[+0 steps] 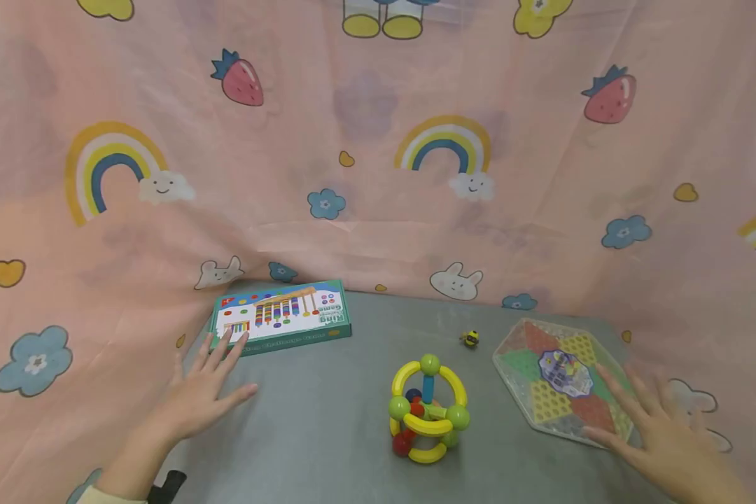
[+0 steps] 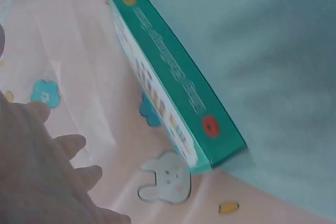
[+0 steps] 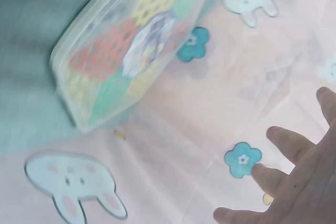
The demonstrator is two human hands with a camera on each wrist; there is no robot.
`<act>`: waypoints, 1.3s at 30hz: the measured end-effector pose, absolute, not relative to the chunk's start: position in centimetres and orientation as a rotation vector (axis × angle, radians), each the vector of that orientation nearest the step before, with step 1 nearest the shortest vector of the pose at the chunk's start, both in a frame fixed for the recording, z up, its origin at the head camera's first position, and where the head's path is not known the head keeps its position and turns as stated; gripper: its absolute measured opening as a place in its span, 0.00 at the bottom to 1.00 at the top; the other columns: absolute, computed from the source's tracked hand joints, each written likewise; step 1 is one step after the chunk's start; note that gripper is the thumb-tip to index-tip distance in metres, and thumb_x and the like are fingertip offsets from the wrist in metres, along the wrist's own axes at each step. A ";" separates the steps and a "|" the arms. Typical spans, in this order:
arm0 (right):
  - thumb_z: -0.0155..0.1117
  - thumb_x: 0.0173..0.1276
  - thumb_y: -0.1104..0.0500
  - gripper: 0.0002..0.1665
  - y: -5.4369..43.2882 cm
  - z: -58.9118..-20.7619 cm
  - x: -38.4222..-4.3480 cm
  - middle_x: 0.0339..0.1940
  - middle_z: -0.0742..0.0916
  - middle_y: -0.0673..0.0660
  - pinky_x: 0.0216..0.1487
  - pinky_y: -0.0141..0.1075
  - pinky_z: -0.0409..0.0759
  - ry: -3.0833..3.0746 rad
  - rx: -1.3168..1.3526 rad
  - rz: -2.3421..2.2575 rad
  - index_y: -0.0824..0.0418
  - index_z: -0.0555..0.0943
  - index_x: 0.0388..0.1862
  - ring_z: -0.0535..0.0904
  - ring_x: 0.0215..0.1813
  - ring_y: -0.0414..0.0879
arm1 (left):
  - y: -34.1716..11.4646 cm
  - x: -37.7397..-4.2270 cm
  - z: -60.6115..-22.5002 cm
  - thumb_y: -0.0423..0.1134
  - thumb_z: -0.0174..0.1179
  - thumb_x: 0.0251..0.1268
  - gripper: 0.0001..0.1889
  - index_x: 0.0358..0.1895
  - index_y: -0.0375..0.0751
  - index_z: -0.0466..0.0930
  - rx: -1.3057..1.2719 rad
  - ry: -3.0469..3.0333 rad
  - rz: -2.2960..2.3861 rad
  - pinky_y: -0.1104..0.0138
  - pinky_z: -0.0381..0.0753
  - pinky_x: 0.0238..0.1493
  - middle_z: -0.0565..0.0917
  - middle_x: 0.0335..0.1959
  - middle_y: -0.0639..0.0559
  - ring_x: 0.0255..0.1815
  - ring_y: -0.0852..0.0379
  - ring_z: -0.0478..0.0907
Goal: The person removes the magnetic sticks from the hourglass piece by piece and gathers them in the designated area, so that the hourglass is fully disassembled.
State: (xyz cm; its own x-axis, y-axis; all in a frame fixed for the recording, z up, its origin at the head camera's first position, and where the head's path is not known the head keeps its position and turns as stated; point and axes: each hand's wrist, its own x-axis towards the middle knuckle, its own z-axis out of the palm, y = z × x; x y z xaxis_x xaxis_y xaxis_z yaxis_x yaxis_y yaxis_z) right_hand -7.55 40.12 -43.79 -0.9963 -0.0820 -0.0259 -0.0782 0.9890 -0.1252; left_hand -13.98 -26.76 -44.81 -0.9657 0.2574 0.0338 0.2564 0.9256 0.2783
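My left hand [image 1: 198, 399] is spread with straight fingers, its fingertips overlapping the near left corner of a green Ring Challenge Game box [image 1: 283, 315] in the head view. The left wrist view shows the box's green side [image 2: 168, 66] apart from the fingers. On the right, my right hand [image 1: 664, 437] is also spread, overlapping the right side of a hexagonal Chinese checkers case [image 1: 551, 413]. In the right wrist view the clear case [image 3: 102, 51] lies away from the fingers. Both hands hold nothing. Between them stands a round rattle toy [image 1: 428, 427] of yellow arcs and green balls.
A small yellow and black bee figure [image 1: 470, 339] sits behind the rattle toy, left of the case. A pink patterned cloth [image 1: 378, 231] hangs behind the grey table [image 1: 315, 420]. Something black [image 1: 166, 486] shows near the left wrist.
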 end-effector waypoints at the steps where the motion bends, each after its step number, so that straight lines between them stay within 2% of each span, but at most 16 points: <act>1: 0.57 0.71 0.30 0.59 39.8 -43.9 -7.5 0.81 0.44 0.76 0.50 0.88 0.33 3.099 -0.125 -0.233 0.42 0.32 0.84 0.33 0.70 0.91 | -26.4 -13.9 -44.9 0.69 0.49 0.71 0.45 0.83 0.60 0.39 0.425 3.082 0.486 0.23 0.31 0.67 0.46 0.84 0.43 0.82 0.32 0.38; 4: 0.57 0.72 0.33 0.57 38.7 -44.1 -7.3 0.80 0.48 0.77 0.52 0.87 0.43 3.093 -0.123 -0.339 0.45 0.35 0.84 0.39 0.71 0.90 | -24.5 -13.7 -45.9 0.65 0.54 0.71 0.45 0.83 0.57 0.44 0.481 3.076 0.684 0.27 0.48 0.70 0.55 0.82 0.42 0.80 0.32 0.52; 8: 0.58 0.75 0.38 0.56 36.9 -44.3 -7.3 0.80 0.51 0.77 0.60 0.82 0.46 3.075 -0.156 -0.637 0.51 0.36 0.84 0.44 0.74 0.84 | -20.6 -12.8 -47.5 0.61 0.60 0.68 0.44 0.81 0.53 0.52 0.523 2.936 1.054 0.37 0.68 0.67 0.66 0.77 0.44 0.73 0.38 0.68; 11: 0.58 0.76 0.42 0.53 35.4 -44.5 -7.8 0.80 0.53 0.75 0.64 0.79 0.48 3.054 -0.189 -0.820 0.52 0.36 0.84 0.49 0.75 0.81 | -17.5 -12.0 -48.4 0.57 0.63 0.68 0.40 0.79 0.53 0.57 0.494 2.732 1.318 0.45 0.77 0.62 0.72 0.73 0.47 0.67 0.43 0.75; 14: 0.56 0.78 0.42 0.50 33.9 -44.6 -8.3 0.80 0.57 0.75 0.60 0.79 0.56 3.042 -0.182 -0.849 0.50 0.39 0.85 0.56 0.73 0.81 | -14.6 -11.5 -48.9 0.51 0.62 0.71 0.36 0.77 0.50 0.60 0.441 2.462 1.584 0.57 0.82 0.55 0.74 0.70 0.45 0.60 0.46 0.80; 17: 0.57 0.78 0.47 0.44 32.2 -44.9 -8.7 0.77 0.66 0.72 0.62 0.64 0.72 3.080 -0.219 -0.928 0.54 0.49 0.84 0.67 0.70 0.73 | -11.5 -11.1 -49.3 0.45 0.60 0.74 0.35 0.79 0.44 0.56 0.374 2.109 1.838 0.62 0.84 0.51 0.70 0.72 0.35 0.55 0.46 0.84; 19: 0.57 0.78 0.53 0.39 31.0 -45.2 -9.0 0.74 0.71 0.70 0.57 0.48 0.82 3.050 -0.282 -1.093 0.57 0.55 0.82 0.75 0.68 0.57 | -9.5 -10.8 -49.5 0.43 0.58 0.76 0.37 0.80 0.40 0.51 0.325 1.869 1.964 0.61 0.85 0.51 0.63 0.75 0.30 0.52 0.45 0.85; 21: 0.56 0.79 0.57 0.35 29.6 -45.6 -9.4 0.73 0.73 0.68 0.48 0.34 0.84 2.940 -0.329 -1.327 0.60 0.59 0.80 0.79 0.64 0.41 | -7.6 -10.7 -49.7 0.42 0.57 0.76 0.39 0.81 0.39 0.45 0.277 1.672 2.044 0.58 0.85 0.52 0.55 0.79 0.30 0.52 0.42 0.86; 23: 0.52 0.81 0.57 0.31 28.2 -45.9 -10.0 0.72 0.74 0.68 0.48 0.32 0.84 2.734 -0.288 -1.563 0.61 0.61 0.79 0.78 0.62 0.33 | -6.1 -10.7 -49.7 0.42 0.57 0.76 0.40 0.81 0.39 0.43 0.231 1.550 2.088 0.57 0.85 0.53 0.51 0.81 0.31 0.53 0.41 0.85; 24: 0.50 0.82 0.56 0.30 27.5 -46.0 -10.3 0.72 0.73 0.68 0.49 0.34 0.85 2.627 -0.239 -1.654 0.61 0.61 0.78 0.78 0.63 0.33 | -5.5 -10.8 -49.6 0.43 0.58 0.76 0.40 0.82 0.40 0.44 0.199 1.516 2.109 0.57 0.85 0.53 0.51 0.81 0.32 0.54 0.42 0.84; 26: 0.48 0.83 0.52 0.30 26.3 -46.1 -10.9 0.73 0.72 0.69 0.51 0.41 0.86 2.443 -0.127 -1.761 0.60 0.61 0.78 0.79 0.65 0.45 | -4.7 -11.1 -49.5 0.44 0.58 0.75 0.40 0.81 0.41 0.47 0.153 1.489 2.137 0.58 0.85 0.52 0.52 0.81 0.33 0.54 0.44 0.84; 28: 0.48 0.82 0.47 0.32 25.1 -46.1 -11.4 0.74 0.71 0.68 0.53 0.48 0.85 2.301 -0.027 -1.802 0.58 0.62 0.78 0.76 0.69 0.57 | -4.1 -11.5 -49.3 0.44 0.59 0.74 0.39 0.81 0.41 0.50 0.122 1.480 2.151 0.56 0.85 0.52 0.56 0.80 0.33 0.54 0.47 0.84; 30: 0.48 0.81 0.43 0.34 24.2 -46.1 -11.8 0.76 0.69 0.67 0.55 0.51 0.84 2.196 0.034 -1.804 0.56 0.62 0.79 0.72 0.71 0.65 | -3.8 -11.9 -49.2 0.45 0.60 0.74 0.38 0.80 0.41 0.53 0.109 1.495 2.147 0.55 0.85 0.53 0.62 0.78 0.34 0.56 0.48 0.83; 35: 0.49 0.80 0.40 0.37 23.0 -46.0 -12.2 0.78 0.67 0.68 0.57 0.49 0.83 2.070 0.062 -1.829 0.56 0.62 0.79 0.72 0.71 0.64 | -3.3 -12.4 -48.5 0.43 0.58 0.75 0.35 0.79 0.38 0.56 0.121 1.533 2.105 0.53 0.83 0.57 0.76 0.69 0.38 0.62 0.42 0.80; 39: 0.50 0.80 0.41 0.37 22.7 -45.7 -12.2 0.75 0.71 0.67 0.57 0.46 0.83 2.037 0.063 -1.842 0.59 0.63 0.79 0.76 0.69 0.60 | -3.4 -12.9 -48.2 0.42 0.57 0.75 0.35 0.79 0.37 0.55 0.156 1.547 2.071 0.58 0.84 0.56 0.81 0.63 0.39 0.59 0.44 0.83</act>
State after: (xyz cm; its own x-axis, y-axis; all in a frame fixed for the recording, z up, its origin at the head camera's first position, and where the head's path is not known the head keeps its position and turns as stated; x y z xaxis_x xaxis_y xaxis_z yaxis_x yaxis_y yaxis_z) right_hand -12.21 22.66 -45.74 -0.9222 -0.2250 -0.3147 0.2906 0.1339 -0.9474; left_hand -12.95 -3.36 -48.15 -0.8448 0.4859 -0.2240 -0.3526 -0.1907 0.9161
